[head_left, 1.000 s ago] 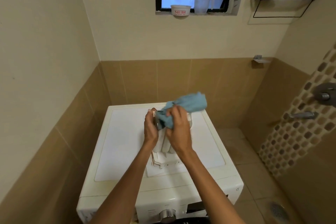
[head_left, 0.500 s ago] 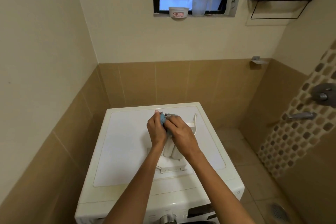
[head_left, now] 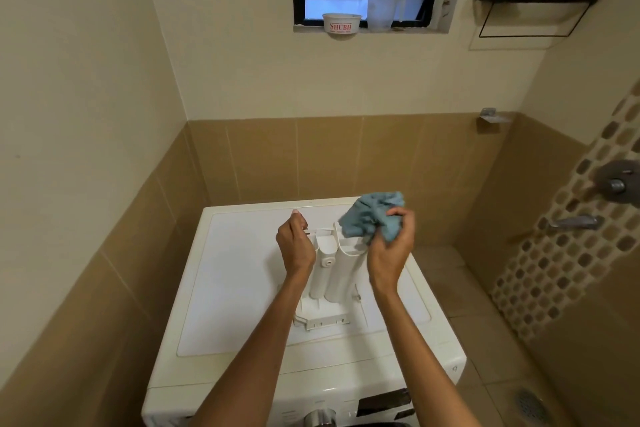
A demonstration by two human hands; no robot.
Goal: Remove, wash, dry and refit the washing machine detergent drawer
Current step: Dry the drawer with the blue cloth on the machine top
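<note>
Detergent drawer (head_left: 334,274), white moulded plastic with rounded channels, lies lengthwise on the middle of the flat washing machine top (head_left: 235,281). Left hand (head_left: 296,248) grips the drawer's far left corner; right hand (head_left: 389,250) clutches a crumpled, fuzzy blue cloth (head_left: 370,217) over its far right corner.

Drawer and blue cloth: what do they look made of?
The detergent drawer looks like moulded white plastic, smooth and slightly glossy: thin walls, rounded channels, clip ribs. The blue cloth looks like soft matte fabric, maybe microfibre: it bunches into folds in the right hand.
</note>
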